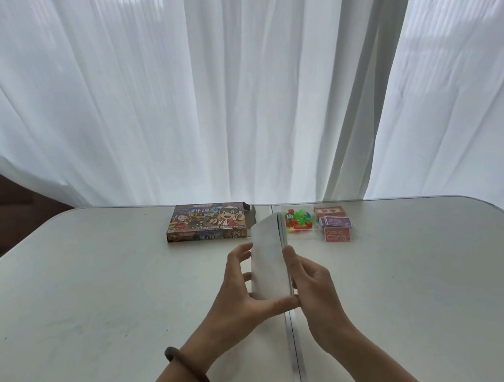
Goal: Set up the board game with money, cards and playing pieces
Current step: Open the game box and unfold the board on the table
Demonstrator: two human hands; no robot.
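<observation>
Left hand: my left hand point(240, 287) holds the left side of the folded board point(268, 258); the fingers are curled on its far face and the thumb lies along its near bottom edge.
Right hand: my right hand point(311, 285) grips the right edge of the same board, with the thumb on the side facing me and the other fingers hidden behind it.
Folded board: it is white and closed, it stands almost upright between my two hands, above the table point(97, 289), and it leans a little to the left.
Game box: the colourful game box point(210, 224) lies flat on the table beyond my left hand, well apart from it.
Bag of playing pieces: the clear bag of playing pieces point(297, 221), red and green with one die, lies beyond my right hand.
Small packs: three small packs point(335, 222), orange, purple and red, lie just to the right of this bag; whether they are cards or money, I cannot tell.
Bracelet: a brown bracelet point(187, 368) is on my left wrist.
Curtain: a white curtain point(231, 82) hangs behind the table.
</observation>
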